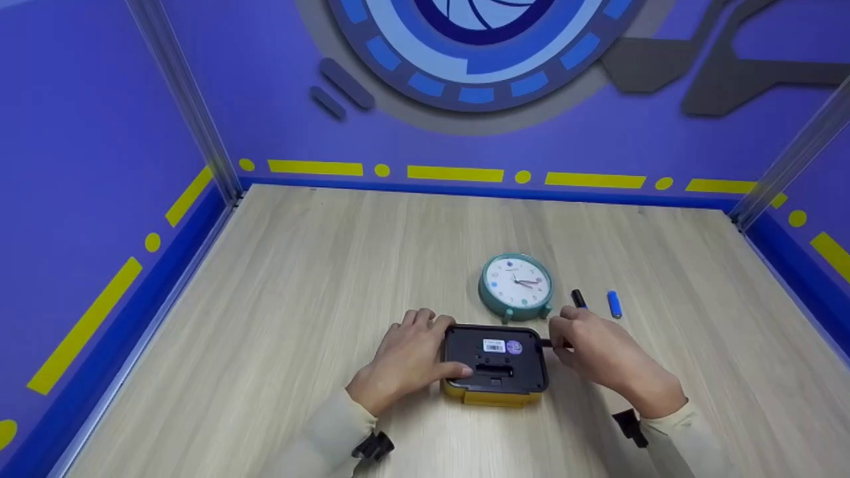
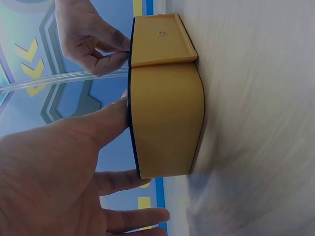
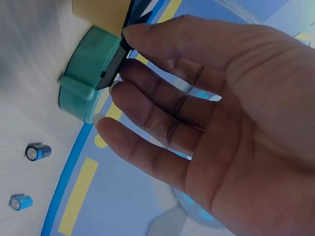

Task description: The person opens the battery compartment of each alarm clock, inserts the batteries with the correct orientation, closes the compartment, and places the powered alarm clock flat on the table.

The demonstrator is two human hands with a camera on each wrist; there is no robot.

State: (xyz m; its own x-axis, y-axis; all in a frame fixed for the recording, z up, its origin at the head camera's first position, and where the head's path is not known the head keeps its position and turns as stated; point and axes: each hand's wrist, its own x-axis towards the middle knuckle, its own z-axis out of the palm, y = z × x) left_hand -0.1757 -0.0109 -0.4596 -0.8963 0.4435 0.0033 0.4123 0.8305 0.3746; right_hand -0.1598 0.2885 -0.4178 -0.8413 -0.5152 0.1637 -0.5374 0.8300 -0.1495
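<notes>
A yellow box-shaped object point(image 1: 501, 398) with a black back point(image 1: 465, 345) facing up lies on the table. My left hand point(image 1: 405, 362) grips its left side, the thumb on the black back and the index finger at the far left corner. In the left wrist view, its yellow side point(image 2: 167, 118) shows beside the left hand point(image 2: 59, 172). At the right edge, my right hand point(image 1: 601, 348) pinches a small dark piece point(image 1: 546, 343). The right wrist view shows this black piece point(image 3: 112, 68) between the thumb and fingers of the right hand point(image 3: 211, 108); its far end is partly hidden.
A round green clock point(image 1: 516, 285) lies face up just beyond the box. To its right are a black battery point(image 1: 578, 298) and a blue battery point(image 1: 614, 305). Blue panels point(image 1: 412, 143) border the back and sides of the wooden table point(image 1: 299, 265).
</notes>
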